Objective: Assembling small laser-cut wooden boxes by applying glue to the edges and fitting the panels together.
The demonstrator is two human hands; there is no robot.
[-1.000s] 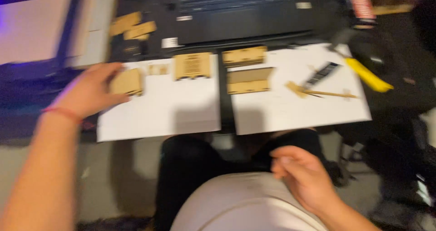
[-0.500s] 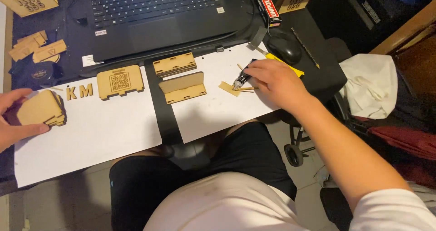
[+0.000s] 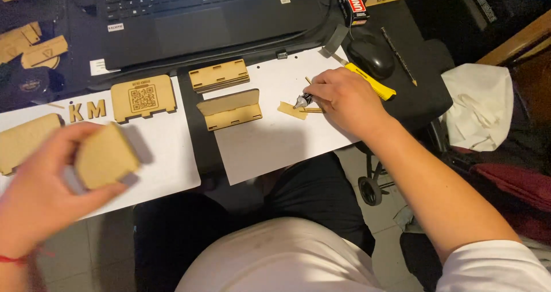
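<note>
My left hand (image 3: 43, 180) holds a small flat wooden panel (image 3: 106, 156) lifted over the left white sheet (image 3: 155, 171). My right hand (image 3: 344, 100) rests on the right white sheet (image 3: 270, 146), closed on a small dark tube or pen-like tool (image 3: 302, 101) whose tip touches a small wooden scrap (image 3: 290, 110) with thin sticks beside it. Between the hands lie a folded wooden stand piece (image 3: 231, 110), a slotted wooden panel (image 3: 220, 75), an engraved wooden plaque (image 3: 143, 97) and two wooden letters (image 3: 87, 109).
A black laptop (image 3: 206, 16) sits at the back. A black mouse (image 3: 371, 55), a yellow-handled knife (image 3: 370, 81), a pencil (image 3: 399, 49) and a small box (image 3: 351, 0) lie at the right. More wooden pieces (image 3: 31, 45) lie at the far left. A white cloth (image 3: 485, 105) is on the right.
My left hand has lifted the wooden panel up and toward the right. My right hand has closed on the small tool beside the scrap. The view has shifted.
</note>
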